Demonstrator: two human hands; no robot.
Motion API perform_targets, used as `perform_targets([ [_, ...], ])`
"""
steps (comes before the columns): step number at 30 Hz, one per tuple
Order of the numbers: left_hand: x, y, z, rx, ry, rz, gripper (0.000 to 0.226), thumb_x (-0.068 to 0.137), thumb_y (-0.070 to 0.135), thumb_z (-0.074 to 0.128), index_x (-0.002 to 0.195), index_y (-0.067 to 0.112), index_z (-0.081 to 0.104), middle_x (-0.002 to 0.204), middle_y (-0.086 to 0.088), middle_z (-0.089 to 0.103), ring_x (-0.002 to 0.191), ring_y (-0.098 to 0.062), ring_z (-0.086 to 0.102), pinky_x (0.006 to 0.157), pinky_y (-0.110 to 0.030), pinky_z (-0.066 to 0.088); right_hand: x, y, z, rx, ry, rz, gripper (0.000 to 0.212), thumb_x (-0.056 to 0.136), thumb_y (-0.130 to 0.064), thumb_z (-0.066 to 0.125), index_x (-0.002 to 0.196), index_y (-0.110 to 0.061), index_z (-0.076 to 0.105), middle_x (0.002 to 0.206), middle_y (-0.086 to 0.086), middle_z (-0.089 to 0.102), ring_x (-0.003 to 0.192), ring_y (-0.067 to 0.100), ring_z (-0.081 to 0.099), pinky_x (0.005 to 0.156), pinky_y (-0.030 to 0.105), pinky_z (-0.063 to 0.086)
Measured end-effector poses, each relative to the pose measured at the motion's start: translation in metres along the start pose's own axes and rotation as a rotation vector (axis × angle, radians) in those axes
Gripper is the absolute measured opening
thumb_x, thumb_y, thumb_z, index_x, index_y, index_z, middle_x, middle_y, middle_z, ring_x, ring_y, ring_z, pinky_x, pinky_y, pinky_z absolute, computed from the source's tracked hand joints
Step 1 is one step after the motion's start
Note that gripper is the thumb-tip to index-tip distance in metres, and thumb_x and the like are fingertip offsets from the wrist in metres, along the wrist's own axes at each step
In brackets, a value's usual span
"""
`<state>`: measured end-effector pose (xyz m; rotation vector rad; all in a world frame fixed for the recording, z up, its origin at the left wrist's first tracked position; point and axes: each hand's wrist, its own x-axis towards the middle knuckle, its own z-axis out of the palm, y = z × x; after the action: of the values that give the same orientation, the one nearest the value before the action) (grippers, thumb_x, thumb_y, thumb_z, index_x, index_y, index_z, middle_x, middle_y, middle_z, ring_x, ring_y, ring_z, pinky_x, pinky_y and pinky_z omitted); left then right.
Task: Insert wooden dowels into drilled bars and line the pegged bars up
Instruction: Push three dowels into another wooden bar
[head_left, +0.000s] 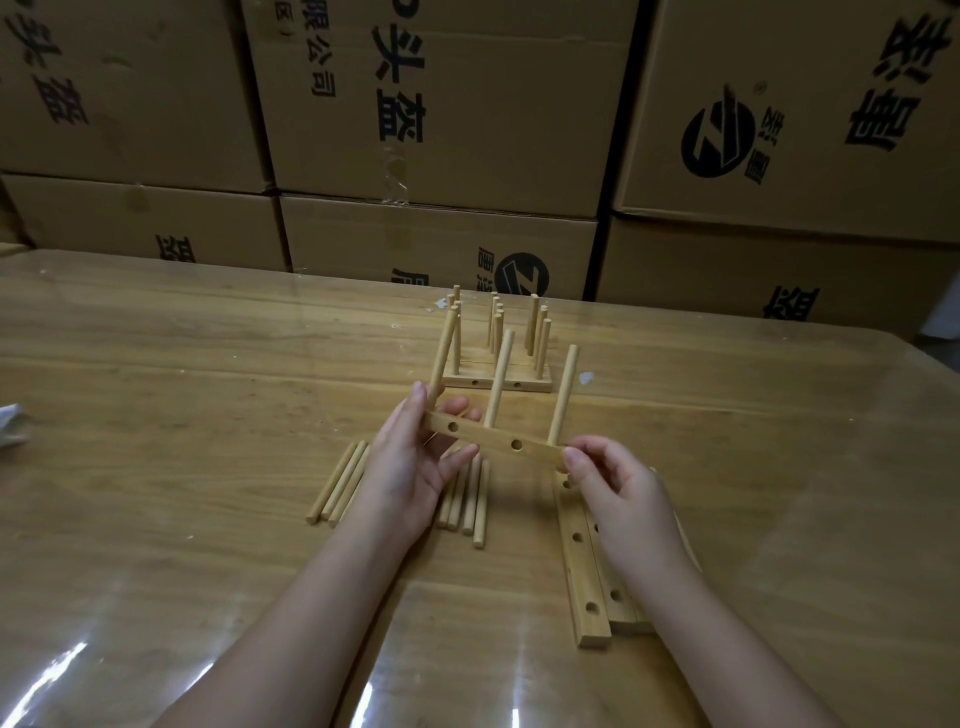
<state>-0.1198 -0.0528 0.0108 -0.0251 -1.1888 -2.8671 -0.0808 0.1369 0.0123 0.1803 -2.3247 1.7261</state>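
Note:
I hold a drilled wooden bar (488, 440) above the table, with three dowels standing up from it and two side holes facing me. My left hand (410, 462) grips its left end and my right hand (613, 483) pinches its right end. Behind it, several pegged bars (496, 382) stand side by side in a row. Loose dowels (340, 488) lie on the table under and left of my left hand. Bare drilled bars (584, 587) lie stacked under my right wrist, partly hidden by it.
The wooden table (208, 415) has a glossy clear cover. Stacked cardboard boxes (441, 130) form a wall along its far edge. A crumpled white object (13, 428) lies at the left edge.

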Motion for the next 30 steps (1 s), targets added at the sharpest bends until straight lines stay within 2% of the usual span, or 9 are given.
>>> perform_targets([
  [8,-0.0018,0.0008,0.0022,0.045,0.071,0.028,0.030,0.080,0.045,0.059,0.095,0.020,0.064,0.065,0.001,0.063,0.068,-0.014,0.068,0.041,-0.020,0.048,-0.0003,0.0008,0.0015,-0.055,-0.051,-0.011,0.013,0.090,-0.032,0.056,0.092,-0.045,0.056,0.091,-0.018,0.065,0.086,-0.013,0.056,0.065,0.003,0.044],
  [15,-0.0051,0.0030,0.0041,-0.006,0.041,0.009,0.026,0.079,0.039,0.061,0.094,0.019,0.059,0.066,0.002,0.061,0.070,-0.013,0.067,0.041,-0.018,0.047,0.0002,0.0016,0.0019,-0.084,-0.061,-0.010,0.010,0.090,-0.036,0.056,0.092,-0.046,0.056,0.092,-0.018,0.065,0.087,-0.013,0.056,0.065,0.006,0.044],
  [23,-0.0030,0.0038,0.0053,-0.037,0.038,0.004,0.022,0.082,0.034,0.058,0.092,0.015,0.055,0.064,0.001,0.056,0.068,-0.013,0.066,0.037,-0.015,0.041,-0.0006,0.0032,0.0015,-0.120,-0.059,-0.018,0.011,0.091,-0.036,0.055,0.100,-0.043,0.054,0.095,-0.019,0.063,0.088,-0.015,0.054,0.064,0.003,0.043],
  [30,0.0004,0.0022,0.0038,-0.040,0.142,-0.018,0.025,0.099,0.033,0.045,0.085,0.013,0.052,0.056,0.002,0.052,0.056,-0.009,0.061,0.032,-0.014,0.034,-0.0009,0.0053,0.0027,-0.160,-0.071,-0.027,0.016,0.091,-0.035,0.054,0.107,-0.037,0.056,0.101,-0.017,0.061,0.092,-0.007,0.055,0.072,0.010,0.043],
])
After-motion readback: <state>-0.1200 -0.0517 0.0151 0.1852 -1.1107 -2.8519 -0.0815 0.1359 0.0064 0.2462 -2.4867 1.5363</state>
